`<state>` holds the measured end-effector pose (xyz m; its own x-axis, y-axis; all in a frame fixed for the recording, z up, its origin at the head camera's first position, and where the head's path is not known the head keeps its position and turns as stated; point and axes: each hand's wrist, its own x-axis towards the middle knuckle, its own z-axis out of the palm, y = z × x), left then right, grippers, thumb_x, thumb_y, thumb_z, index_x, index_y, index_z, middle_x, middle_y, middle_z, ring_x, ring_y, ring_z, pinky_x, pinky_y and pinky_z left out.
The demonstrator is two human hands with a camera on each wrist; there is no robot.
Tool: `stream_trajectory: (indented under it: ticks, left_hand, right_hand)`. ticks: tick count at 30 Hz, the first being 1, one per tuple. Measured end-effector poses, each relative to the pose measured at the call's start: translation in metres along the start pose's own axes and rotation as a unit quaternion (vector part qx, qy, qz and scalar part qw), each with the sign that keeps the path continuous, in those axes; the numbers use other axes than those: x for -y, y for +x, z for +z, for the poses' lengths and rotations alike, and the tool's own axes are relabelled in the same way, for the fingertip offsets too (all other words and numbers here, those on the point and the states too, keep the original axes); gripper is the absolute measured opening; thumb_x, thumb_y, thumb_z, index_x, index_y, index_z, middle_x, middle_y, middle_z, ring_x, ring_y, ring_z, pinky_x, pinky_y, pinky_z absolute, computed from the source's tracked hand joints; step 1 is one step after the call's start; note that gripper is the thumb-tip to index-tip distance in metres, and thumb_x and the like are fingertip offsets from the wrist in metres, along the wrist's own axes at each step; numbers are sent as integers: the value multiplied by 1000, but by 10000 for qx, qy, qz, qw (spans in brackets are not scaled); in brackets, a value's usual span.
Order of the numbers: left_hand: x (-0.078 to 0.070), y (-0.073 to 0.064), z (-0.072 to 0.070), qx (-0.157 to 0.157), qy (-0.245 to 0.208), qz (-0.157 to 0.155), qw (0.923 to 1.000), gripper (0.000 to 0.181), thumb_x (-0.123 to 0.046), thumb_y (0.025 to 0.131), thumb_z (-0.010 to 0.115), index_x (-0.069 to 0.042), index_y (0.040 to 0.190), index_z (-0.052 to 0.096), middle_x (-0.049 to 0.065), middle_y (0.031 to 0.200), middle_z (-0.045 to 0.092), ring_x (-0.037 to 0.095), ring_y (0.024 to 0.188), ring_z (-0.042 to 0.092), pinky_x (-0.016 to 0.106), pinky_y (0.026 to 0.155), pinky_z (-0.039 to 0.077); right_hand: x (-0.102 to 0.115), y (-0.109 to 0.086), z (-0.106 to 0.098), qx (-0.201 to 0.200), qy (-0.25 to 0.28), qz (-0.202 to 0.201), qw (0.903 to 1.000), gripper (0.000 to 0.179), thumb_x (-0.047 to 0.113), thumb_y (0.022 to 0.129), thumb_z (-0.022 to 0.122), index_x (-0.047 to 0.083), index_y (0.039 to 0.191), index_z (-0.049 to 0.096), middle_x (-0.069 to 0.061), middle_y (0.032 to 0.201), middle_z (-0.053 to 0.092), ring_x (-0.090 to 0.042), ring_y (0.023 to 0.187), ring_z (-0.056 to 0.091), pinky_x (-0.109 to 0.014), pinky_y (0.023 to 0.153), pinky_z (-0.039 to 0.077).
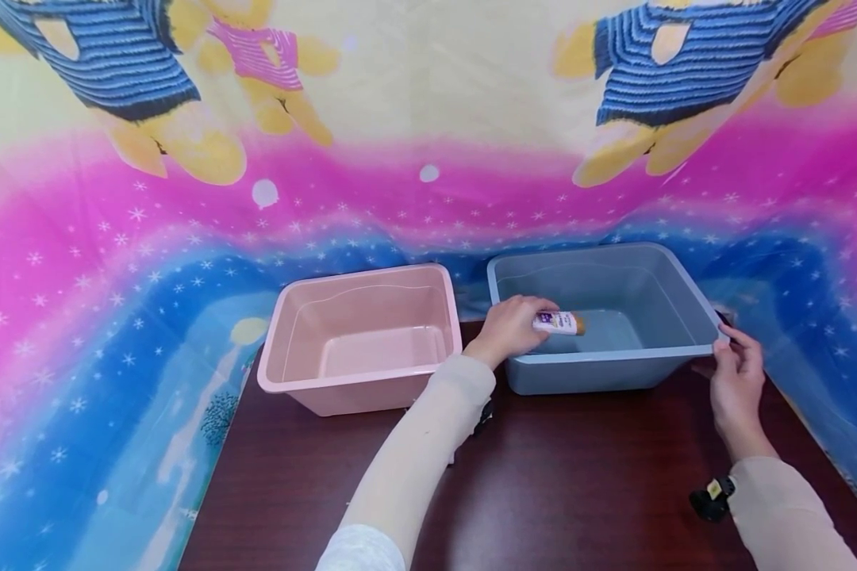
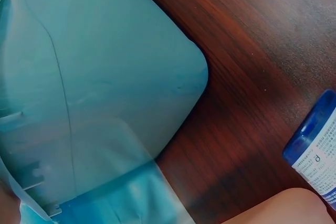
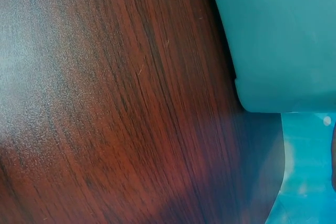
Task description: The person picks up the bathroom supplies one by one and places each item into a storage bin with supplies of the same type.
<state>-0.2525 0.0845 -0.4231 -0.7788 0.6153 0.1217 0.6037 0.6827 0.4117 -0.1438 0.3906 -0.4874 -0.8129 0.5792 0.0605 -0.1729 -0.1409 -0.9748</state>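
In the head view my left hand (image 1: pixel 516 327) reaches over the left side of the grey-blue plastic bin (image 1: pixel 586 373). It holds a small bottle (image 1: pixel 559 322) with a white and purple label and an orange-yellow end, at the bin's opening. My right hand (image 1: pixel 739 388) grips the bin's rim at its front right corner. In the left wrist view, the bin's outer wall (image 2: pixel 115 77) fills the left side, and a bottle (image 2: pixel 320 140) with a blue end and a white printed label enters at the right edge. The right wrist view shows the bin's lower corner (image 3: pixel 273 66).
A pink plastic bin (image 1: pixel 371 390) stands left of the grey-blue one, with its inside floor showing. Both stand at the back of a dark brown wooden table (image 1: pixel 571 484). A printed curtain (image 1: pixel 428 198) hangs behind and around the table's sides.
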Motion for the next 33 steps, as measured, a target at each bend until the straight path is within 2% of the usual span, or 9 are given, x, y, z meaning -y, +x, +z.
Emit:
stream_trajectory:
  ticks: [3, 5, 8, 12, 18, 21, 28, 33]
  left_hand:
    - [0, -2, -1, -18, -132, -17, 9999, 39, -27, 87, 64, -30, 126, 57, -13, 124, 56, 5, 108, 50, 20, 75, 46]
    - [0, -3, -2, -41, -230, -28, 9997, 36, -25, 89, 61, -30, 125, 58, -14, 124, 55, 5, 108, 50, 18, 66, 47]
    - [1, -3, -3, -85, -245, -6, 9997, 34, -25, 90, 60, -30, 124, 58, -14, 124, 55, 5, 108, 50, 17, 61, 45]
    - [1, -4, -4, -143, -240, 23, 9996, 33, -26, 90, 60, -30, 123, 59, -15, 122, 56, 4, 108, 50, 17, 63, 45]
    - [1, -6, -5, -214, -203, 94, 9995, 33, -29, 91, 59, -31, 123, 59, -16, 122, 55, 3, 109, 50, 18, 70, 46]
    - [1, -8, -6, -286, -229, 121, 9993, 31, -29, 91, 58, -31, 122, 59, -16, 122, 56, 3, 108, 51, 18, 70, 46]
    - [3, -13, -8, -519, -191, 194, 9983, 30, -26, 92, 57, -31, 121, 60, -17, 120, 57, 4, 100, 54, 16, 59, 43]
    - [3, -18, -9, -535, -174, 373, 9977, 30, -27, 92, 54, -31, 122, 59, -16, 120, 57, 5, 96, 54, 14, 53, 41]
  right_hand:
    - [-1, 1, 0, -44, 39, 19, 10000, 32, 16, 96, 49, 14, 129, 49, 0, 114, 49, -7, 88, 56, -15, 60, 50]
    - [-2, 1, 1, -104, 144, 46, 9998, 31, 13, 96, 50, 13, 128, 50, 0, 111, 50, -8, 86, 57, -16, 59, 51]
    - [-3, 1, 1, -197, 262, 60, 9994, 30, 10, 96, 50, 12, 126, 51, -2, 108, 52, -8, 83, 58, -17, 57, 51]
    - [-4, 1, 2, -258, 347, 0, 9991, 29, 8, 96, 49, 11, 124, 52, -2, 108, 52, -9, 82, 58, -17, 56, 51]
    - [-2, 0, 2, -204, 177, -2, 9996, 30, 10, 97, 48, 13, 127, 50, -1, 113, 50, -9, 86, 57, -16, 58, 50]
    - [-3, 0, 2, -207, 118, -2, 9997, 31, 12, 97, 48, 13, 127, 50, -1, 112, 50, -9, 85, 57, -15, 58, 50]
    - [-4, 0, 3, -217, 146, -30, 9997, 31, 14, 96, 50, 13, 127, 51, -1, 111, 51, -7, 86, 57, -15, 57, 50]
    - [-2, -2, 5, -279, 267, 74, 9992, 33, 17, 95, 52, 14, 128, 51, -2, 112, 51, -8, 87, 57, -16, 58, 50]
